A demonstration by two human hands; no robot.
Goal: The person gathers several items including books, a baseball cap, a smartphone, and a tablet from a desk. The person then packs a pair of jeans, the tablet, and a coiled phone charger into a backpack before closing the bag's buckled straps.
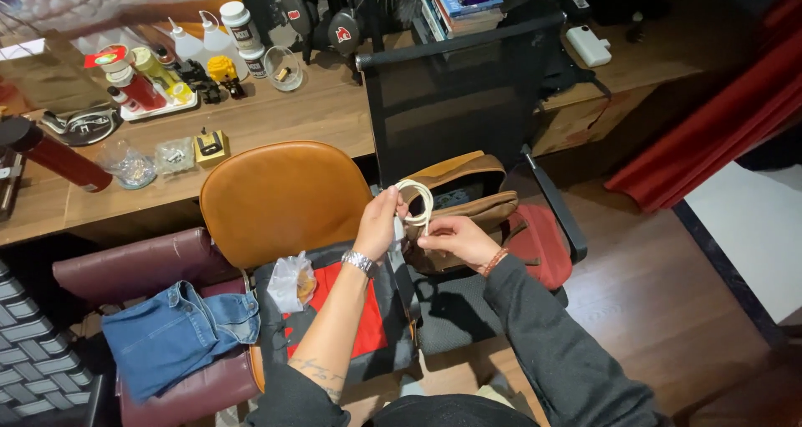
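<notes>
Both hands had their grip closed on a coiled white cable (415, 203), the left hand (380, 226) pinching the loop's side while the right hand (451, 236) held its lower end, above a brown leather bag (464, 195) on a black mesh chair (455, 101). Keeping the loops stacked evenly and pinched would likely have stopped the coil springing open; behind stood the cluttered wooden bench (284, 114).

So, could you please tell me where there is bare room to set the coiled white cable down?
The wooden desk is bare between the yellow block and the black mesh chair. Its left end is crowded with bottles. The seats below hold folded jeans, a plastic bag and a brown bag.
</notes>
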